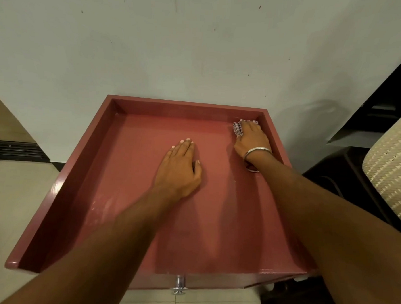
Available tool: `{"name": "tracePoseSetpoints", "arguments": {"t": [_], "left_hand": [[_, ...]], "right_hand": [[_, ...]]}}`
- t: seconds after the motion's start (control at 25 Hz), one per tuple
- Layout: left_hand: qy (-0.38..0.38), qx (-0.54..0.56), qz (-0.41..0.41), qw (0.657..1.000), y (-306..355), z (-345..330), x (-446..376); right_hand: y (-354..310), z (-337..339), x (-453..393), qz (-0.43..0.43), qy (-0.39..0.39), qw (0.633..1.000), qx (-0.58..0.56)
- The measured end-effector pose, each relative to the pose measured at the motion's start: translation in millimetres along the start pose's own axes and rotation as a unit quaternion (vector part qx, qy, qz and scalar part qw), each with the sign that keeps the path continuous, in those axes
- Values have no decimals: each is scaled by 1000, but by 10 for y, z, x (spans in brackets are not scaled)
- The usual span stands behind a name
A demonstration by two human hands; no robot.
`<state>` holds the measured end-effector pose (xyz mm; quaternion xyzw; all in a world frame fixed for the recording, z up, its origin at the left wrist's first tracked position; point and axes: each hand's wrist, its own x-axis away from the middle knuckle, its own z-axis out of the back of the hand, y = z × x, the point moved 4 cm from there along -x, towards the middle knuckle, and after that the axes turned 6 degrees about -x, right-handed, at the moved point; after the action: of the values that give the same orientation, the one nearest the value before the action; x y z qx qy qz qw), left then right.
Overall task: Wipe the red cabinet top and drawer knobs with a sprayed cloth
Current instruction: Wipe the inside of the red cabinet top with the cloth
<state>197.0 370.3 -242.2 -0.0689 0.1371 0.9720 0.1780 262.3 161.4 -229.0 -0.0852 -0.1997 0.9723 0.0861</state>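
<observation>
The red cabinet top point(127, 194) fills the middle of the view, a flat surface with a raised rim on three sides, set against the wall. My right hand point(251, 138), with a silver bangle at the wrist, presses a checked cloth point(238, 128) into the far right corner. The cloth is bunched under the fingers and mostly hidden. My left hand point(180, 169) lies flat, palm down, near the middle of the top with nothing in it. A chrome drawer knob point(179, 285) sticks out from the front face below the near edge.
A pale wall point(177, 46) stands right behind the cabinet. A cream woven basket point(394, 166) sits on dark furniture point(328, 172) to the right. Light tiled floor point(13, 200) lies to the left and in front. A dark object point(291, 300) rests on the floor at the near right.
</observation>
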Motion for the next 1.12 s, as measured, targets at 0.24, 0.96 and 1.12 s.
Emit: {"name": "tracePoseSetpoints", "arguments": {"t": [0.24, 0.96, 1.12], "left_hand": [[-1, 8, 7, 1000, -103, -4, -140], [-17, -1, 21, 1000, 56, 28, 111], [-9, 1, 19, 1000, 83, 58, 277]], "right_hand": [[-32, -50, -54, 11, 8, 1000, 6], [55, 19, 347, 18, 10, 1000, -1], [-103, -21, 484, 2, 22, 1000, 7]]}}
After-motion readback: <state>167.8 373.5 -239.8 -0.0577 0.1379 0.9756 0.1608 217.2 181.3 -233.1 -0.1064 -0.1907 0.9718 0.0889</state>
